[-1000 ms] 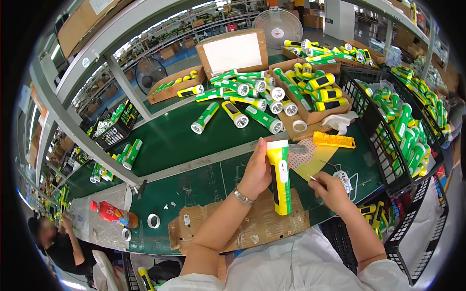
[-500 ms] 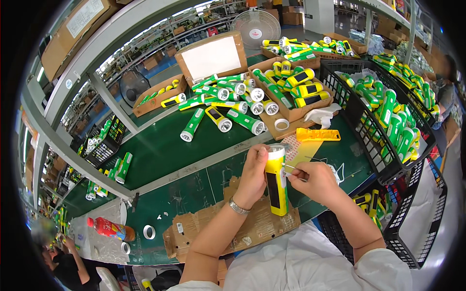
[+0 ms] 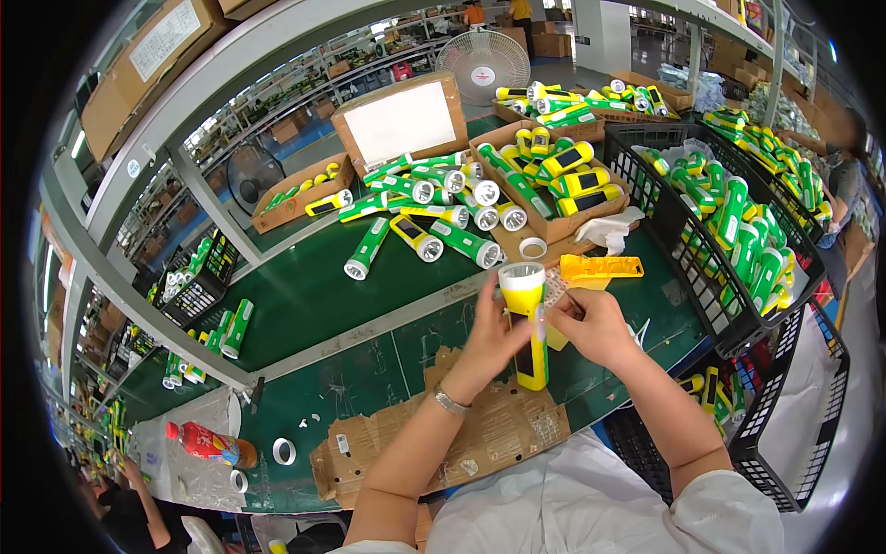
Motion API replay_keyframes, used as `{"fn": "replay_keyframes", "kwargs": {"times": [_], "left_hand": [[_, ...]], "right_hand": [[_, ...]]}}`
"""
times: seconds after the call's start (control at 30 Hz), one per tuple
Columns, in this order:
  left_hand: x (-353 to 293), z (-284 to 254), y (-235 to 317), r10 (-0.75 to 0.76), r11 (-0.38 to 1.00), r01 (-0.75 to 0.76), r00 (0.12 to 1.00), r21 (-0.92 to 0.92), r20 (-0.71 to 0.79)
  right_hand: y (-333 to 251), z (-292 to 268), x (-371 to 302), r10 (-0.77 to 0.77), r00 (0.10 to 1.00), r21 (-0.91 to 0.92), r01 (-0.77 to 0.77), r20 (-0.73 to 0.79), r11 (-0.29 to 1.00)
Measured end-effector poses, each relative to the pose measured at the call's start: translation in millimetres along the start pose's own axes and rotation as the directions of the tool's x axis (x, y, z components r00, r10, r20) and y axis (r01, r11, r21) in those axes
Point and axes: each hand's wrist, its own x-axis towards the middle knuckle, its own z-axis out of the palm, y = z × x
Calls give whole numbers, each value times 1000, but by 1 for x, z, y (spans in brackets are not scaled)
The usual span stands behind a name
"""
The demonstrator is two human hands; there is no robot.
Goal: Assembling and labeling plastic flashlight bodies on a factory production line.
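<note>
Upright in my left hand (image 3: pixel 489 340) is a yellow flashlight (image 3: pixel 523 297) with a white lens ring, a dark panel and some green on its side. My fingers wrap its body from the left, thumb across the front. Close to the flashlight's right side, my right hand (image 3: pixel 598 325) is closed in a pinch around a thin metal tool, mostly hidden by the fingers; its exact kind cannot be made out. Just beyond these fingers lies a sheet of small stickers (image 3: pixel 555 284), partly covered. Under the flashlight, a flattened cardboard piece (image 3: pixel 415 441) lies on the green bench.
Several flashlights (image 3: pixel 374 245) are piled ahead, beside a cardboard box (image 3: pixel 554 222) of more. A black crate (image 3: pixel 729 319) stands at the right. An orange plastic piece (image 3: pixel 602 267) and a tape roll (image 3: pixel 532 247) lie beyond my hands. A bottle (image 3: pixel 210 444) lies at left.
The flashlight has risen slightly and turned a little in my left hand. My right hand has shifted up and away from me, its tool moving from the flashlight's side toward the sticker sheet.
</note>
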Motion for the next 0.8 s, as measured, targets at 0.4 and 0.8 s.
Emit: {"fn": "replay_keyframes", "kwargs": {"times": [0.4, 0.8], "left_hand": [[19, -32, -28, 135, 914, 15, 931, 406, -338], [10, -28, -15, -466, 615, 385, 882, -689, 76]], "right_hand": [[17, 4, -30, -62, 987, -107, 46, -146, 993], [16, 3, -16, -215, 974, -358, 225, 68, 906]]}}
